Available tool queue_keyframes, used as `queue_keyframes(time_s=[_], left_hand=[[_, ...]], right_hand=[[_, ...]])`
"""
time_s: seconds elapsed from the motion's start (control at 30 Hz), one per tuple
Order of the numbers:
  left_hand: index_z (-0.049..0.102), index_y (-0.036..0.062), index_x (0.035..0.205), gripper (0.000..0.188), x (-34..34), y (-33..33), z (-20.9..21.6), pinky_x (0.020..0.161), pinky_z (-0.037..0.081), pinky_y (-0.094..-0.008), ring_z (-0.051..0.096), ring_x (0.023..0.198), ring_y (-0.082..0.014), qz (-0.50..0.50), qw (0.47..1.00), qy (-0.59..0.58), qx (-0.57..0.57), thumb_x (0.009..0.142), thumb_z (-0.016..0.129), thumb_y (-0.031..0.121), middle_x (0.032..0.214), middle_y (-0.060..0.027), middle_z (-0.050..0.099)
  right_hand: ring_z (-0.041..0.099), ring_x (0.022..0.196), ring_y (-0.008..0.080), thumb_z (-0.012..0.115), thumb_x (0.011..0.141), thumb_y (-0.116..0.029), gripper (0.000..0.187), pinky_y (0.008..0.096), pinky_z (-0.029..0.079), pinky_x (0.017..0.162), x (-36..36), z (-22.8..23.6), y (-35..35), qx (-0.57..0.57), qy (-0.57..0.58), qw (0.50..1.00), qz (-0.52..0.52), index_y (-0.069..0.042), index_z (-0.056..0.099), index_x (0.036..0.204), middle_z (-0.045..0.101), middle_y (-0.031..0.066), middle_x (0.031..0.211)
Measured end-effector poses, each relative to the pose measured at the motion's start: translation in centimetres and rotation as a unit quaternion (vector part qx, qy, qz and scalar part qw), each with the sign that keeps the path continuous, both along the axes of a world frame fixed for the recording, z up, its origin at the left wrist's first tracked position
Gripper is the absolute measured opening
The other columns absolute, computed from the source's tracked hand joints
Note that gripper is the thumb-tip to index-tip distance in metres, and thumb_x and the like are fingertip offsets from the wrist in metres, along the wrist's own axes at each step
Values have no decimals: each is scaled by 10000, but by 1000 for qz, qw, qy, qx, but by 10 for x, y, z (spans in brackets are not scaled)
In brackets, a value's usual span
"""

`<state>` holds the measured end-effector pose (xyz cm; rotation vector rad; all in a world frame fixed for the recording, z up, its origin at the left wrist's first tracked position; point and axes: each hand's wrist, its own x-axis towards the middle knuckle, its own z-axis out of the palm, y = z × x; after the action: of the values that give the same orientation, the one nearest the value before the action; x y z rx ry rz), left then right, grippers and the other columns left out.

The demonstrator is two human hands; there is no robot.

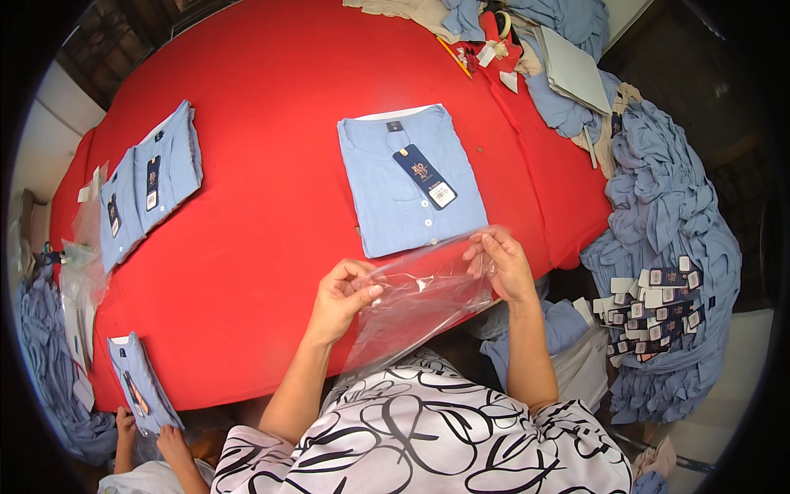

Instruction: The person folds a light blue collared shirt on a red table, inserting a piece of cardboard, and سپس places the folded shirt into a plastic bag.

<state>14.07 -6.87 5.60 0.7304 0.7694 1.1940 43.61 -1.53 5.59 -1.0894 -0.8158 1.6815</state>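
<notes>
Between my two hands a clear plastic bag (420, 300) is stretched, its upper edge pinched at both corners. My left hand (344, 298) grips the left corner between thumb and fingers. At the right corner, my right hand (500, 262) pinches the film. Just beyond the bag lies a folded light blue shirt (387, 185), with white buttons down its front. A dark navy hang tag (425, 176) rests on the shirt, and white backing shows at its top edge. The bag's upper edge reaches the shirt's bottom edge.
A red cloth (255, 165) covers the table. Folded blue shirts (169, 177) lie at the left. At the lower left, a co-worker's hands (169, 445) hold another folded shirt (140, 379). Heaped blue garments (675, 206) and bunched tags (658, 309) are at the right, beside white sheets (573, 70).
</notes>
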Motion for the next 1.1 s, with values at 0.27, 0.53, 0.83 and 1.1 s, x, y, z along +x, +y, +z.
queue_keyframes(time_s=[0.27,0.53,0.83,1.1], left_hand=[[567,65,811,168,-17,22,-3,642,438,-254,544,690,-97,-53,986,151,42,907,691,123,748,-17,593],[603,-23,904,231,-7,71,-13,682,503,-320,635,737,-160,51,893,448,13,928,667,198,793,-104,679],[503,-23,1302,513,12,100,-19,759,555,-279,677,889,-178,132,942,306,28,835,714,-14,1284,-208,559],[397,16,1481,727,-16,116,-23,844,537,-259,636,968,-152,-57,940,335,19,817,660,-123,1377,-114,478]], right_hand=[[600,562,146,597,978,-150,143,242,498,452,-10,-17,-4,40,-140,988,-40,-10,621,996,630,106,915],[619,824,158,677,910,-82,127,257,490,795,-16,-56,19,263,-520,782,-223,14,637,982,583,103,1134],[626,932,155,651,883,35,180,266,513,802,-1,-69,31,63,78,962,-254,-21,588,1042,659,77,1007],[617,866,129,670,888,-23,92,271,499,780,17,-57,81,68,-49,990,-115,-24,646,976,660,42,930]])
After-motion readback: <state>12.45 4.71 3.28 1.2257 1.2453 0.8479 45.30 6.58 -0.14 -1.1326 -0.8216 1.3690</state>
